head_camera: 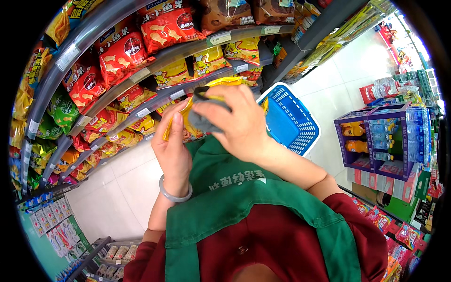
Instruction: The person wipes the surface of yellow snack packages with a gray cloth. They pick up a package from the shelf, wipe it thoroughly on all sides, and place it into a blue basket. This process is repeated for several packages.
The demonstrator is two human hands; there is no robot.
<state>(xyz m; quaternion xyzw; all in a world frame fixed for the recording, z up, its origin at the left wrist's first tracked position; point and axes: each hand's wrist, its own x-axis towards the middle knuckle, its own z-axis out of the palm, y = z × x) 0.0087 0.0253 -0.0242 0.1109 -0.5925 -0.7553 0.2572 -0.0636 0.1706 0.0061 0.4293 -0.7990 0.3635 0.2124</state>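
My left hand (172,144) grips the side of a yellow snack bag (170,127), thumb on the near face. In my right hand (239,123) is a bunched grey cloth (204,114) with a dark edge, held against the bag's front. Both hands are in front of my green apron (225,169), close to the shelf front. Most of the bag is hidden behind the cloth and my fingers; its upper yellow edge shows beyond my right hand. A blue plastic basket (282,121) with a white rim is just right of my right hand.
Shelves ahead hold red snack bags (121,56), brown bags (227,14) and small yellow bags (209,63) behind price-tag strips. A dark shelf post (313,38) rises beyond the basket. To the right, a purple display rack (373,141) holds bottles. Pale floor tiles (130,183) show below.
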